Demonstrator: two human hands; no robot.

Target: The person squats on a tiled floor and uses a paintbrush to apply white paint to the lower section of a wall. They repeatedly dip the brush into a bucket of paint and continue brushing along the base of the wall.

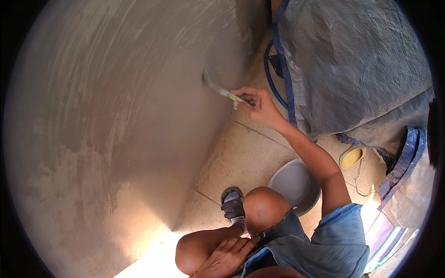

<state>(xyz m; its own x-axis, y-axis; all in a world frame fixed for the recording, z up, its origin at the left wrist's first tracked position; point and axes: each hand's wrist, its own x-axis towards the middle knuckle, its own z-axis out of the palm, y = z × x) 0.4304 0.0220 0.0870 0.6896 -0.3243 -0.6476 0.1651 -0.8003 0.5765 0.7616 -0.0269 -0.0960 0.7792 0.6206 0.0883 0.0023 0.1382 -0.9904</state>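
My right hand (255,104) grips a paintbrush (227,93) by its handle, which shows white, green and yellow patches. The brush's bristles touch a grey, streaky wall (146,114), low down near where it meets the floor. My left hand (227,255) lies flat over my bent leg at the bottom, with nothing in it. Beside my knee, partly behind my right forearm, stands a round basin (293,182) holding smooth grey liquid.
A grey tarpaulin (354,66) with blue edging drapes over something hidden at the right. A blue hose (269,74) curves beside it. A yellow slipper-like object (352,157) and a thin cord (358,184) lie on the tiled floor (247,153). Bright light washes out the wall's lower corner.
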